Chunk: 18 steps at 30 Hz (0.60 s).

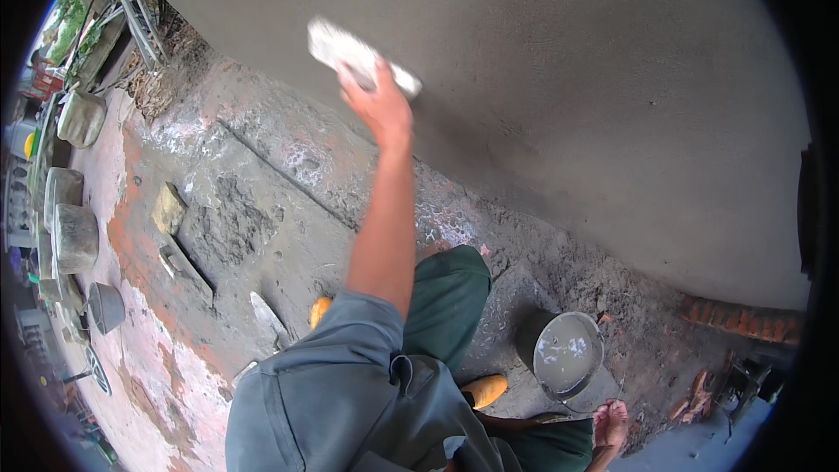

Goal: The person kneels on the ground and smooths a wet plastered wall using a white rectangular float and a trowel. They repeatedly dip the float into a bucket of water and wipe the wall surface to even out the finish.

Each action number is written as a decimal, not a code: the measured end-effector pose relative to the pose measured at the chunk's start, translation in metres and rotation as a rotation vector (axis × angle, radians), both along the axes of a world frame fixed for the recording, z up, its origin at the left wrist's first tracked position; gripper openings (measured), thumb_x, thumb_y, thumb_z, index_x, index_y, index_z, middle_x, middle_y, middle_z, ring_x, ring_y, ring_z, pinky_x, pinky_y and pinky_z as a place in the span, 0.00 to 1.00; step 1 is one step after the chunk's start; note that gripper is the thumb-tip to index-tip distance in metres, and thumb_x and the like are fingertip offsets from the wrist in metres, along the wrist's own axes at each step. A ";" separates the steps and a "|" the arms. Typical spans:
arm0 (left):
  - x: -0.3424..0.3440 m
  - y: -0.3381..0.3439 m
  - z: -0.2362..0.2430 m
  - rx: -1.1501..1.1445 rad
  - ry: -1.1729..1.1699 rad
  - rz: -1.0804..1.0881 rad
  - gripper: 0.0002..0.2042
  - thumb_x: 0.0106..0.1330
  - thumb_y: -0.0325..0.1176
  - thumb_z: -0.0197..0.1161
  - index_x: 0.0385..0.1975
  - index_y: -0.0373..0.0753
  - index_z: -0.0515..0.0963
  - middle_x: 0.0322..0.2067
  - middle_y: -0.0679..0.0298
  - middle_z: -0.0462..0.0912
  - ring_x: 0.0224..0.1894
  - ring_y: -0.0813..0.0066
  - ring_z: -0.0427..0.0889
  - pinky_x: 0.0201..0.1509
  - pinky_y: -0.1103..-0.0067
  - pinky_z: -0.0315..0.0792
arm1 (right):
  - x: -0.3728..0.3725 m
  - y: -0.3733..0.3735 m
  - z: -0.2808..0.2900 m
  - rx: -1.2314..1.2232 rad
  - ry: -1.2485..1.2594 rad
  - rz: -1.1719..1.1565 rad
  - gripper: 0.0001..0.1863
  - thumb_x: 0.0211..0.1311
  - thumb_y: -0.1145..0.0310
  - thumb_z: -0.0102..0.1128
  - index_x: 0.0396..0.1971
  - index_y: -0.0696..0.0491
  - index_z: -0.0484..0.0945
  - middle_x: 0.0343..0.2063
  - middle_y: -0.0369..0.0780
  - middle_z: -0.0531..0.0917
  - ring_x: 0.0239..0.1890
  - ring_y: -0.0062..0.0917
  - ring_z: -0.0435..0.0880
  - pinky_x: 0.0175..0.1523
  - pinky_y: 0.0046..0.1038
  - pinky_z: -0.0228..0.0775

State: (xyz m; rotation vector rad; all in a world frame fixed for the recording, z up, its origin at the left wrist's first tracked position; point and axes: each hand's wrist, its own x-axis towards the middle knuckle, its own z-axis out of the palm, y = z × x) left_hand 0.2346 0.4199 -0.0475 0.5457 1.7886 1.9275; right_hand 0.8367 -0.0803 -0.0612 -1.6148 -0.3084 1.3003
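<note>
My left hand (377,105) grips a white oblong block (358,57) against the grey plastered wall (542,61). Motion blurs the block, so its material is unclear. At the lower right, beside the bucket, my right hand (612,424) has its fingers curled in, and nothing shows in them. The dark bucket (535,345) holds greyish liquid with pale patches on its surface. On the ground to the left lie a long-bladed trowel with a handle (188,271) and a pointed trowel (269,319). A yellowish stone (168,208) lies beside the long trowel.
Wet mortar (232,223) is spread over the ground board at left. Stone-like pots (75,238) and a grey bucket (107,308) line the far left. Pipes (135,9) lean at upper left. Bricks (743,319) edge the wall's base at right.
</note>
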 end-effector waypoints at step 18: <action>0.143 -0.051 0.034 0.489 0.890 -0.169 0.51 0.56 0.41 0.74 0.75 0.33 0.46 0.66 0.42 0.48 0.68 0.45 0.55 0.69 0.53 0.60 | 0.006 -0.003 -0.008 0.050 -0.012 0.027 0.06 0.67 0.69 0.66 0.38 0.54 0.79 0.32 0.40 0.86 0.30 0.29 0.88 0.34 0.31 0.84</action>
